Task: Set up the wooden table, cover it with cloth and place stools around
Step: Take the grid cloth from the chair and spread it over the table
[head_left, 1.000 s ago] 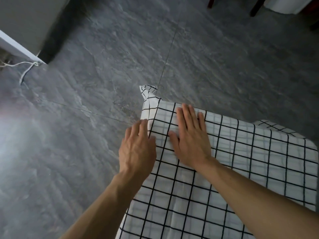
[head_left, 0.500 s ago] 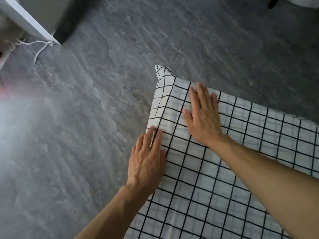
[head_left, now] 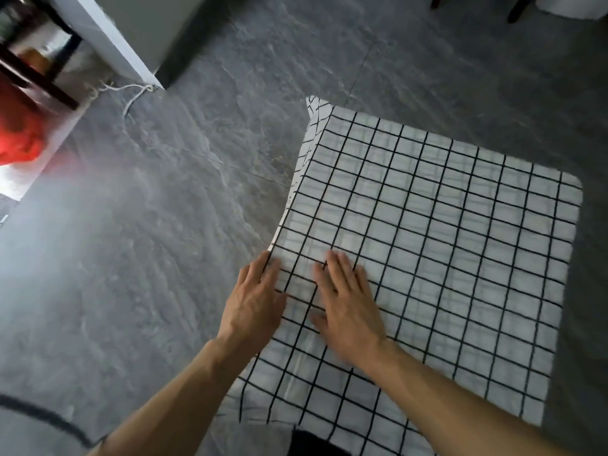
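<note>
A white cloth with a black grid [head_left: 444, 245] lies spread over a low square table, whose wood is fully hidden beneath it. The cloth's far left corner hangs down over the table's edge. My left hand [head_left: 255, 301] rests flat with straight fingers on the cloth's left edge. Beside it, my right hand [head_left: 348, 307] lies flat, palm down, on the cloth's top. Both hands are slightly blurred. No stool is fully in view.
Grey marble-look floor [head_left: 164, 241] surrounds the table. A white cabinet [head_left: 131, 34] with a loose white cord stands at the upper left, and something red [head_left: 19, 133] glows at the left edge. Dark furniture legs [head_left: 519, 8] show at the top right.
Both hands have slid back along the cloth from its far left corner toward me, staying flat. The view has pulled back, showing more of the covered table.
</note>
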Motion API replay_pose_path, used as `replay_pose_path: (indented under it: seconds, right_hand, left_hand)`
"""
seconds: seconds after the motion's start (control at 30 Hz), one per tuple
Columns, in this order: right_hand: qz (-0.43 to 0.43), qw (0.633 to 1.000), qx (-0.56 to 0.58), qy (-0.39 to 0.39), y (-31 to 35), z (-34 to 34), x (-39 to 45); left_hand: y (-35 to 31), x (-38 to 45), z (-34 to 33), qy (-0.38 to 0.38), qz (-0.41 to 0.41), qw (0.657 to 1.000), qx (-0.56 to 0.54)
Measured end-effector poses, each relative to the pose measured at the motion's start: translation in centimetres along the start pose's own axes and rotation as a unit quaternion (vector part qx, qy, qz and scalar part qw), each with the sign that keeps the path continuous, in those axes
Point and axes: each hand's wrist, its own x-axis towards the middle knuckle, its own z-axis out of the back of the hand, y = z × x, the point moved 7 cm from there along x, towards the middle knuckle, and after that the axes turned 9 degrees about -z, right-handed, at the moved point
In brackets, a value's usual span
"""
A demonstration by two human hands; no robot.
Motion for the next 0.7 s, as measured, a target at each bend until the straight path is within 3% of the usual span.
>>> replay_pose_path:
  seconds: [0.13, 0.3, 0.5, 0.7]
  right_hand:
    - [-0.014, 0.999, 0.012, 0.041, 0.7, -1.5, -3.8]
    - [-0.024, 0.999, 0.013, 0.033, 2.1, -3.6, -7.1]
    - [-0.031, 0.999, 0.008, -0.008, 4.2, -6.3, -9.5]
    - [-0.057, 0.998, -0.018, 0.004, 5.9, -7.7, -11.1]
  left_hand:
    - [0.6, -5.2, -0.1, 0.008, 0.029, 0.999, -0.009]
    - [1.9, -10.8, -1.2, 0.022, 0.038, 0.999, 0.002]
    - [3.0, -15.0, -1.6, -0.024, -0.037, 0.999, 0.028]
    - [5.4, -17.0, -1.1, 0.026, -0.071, 0.994, 0.075]
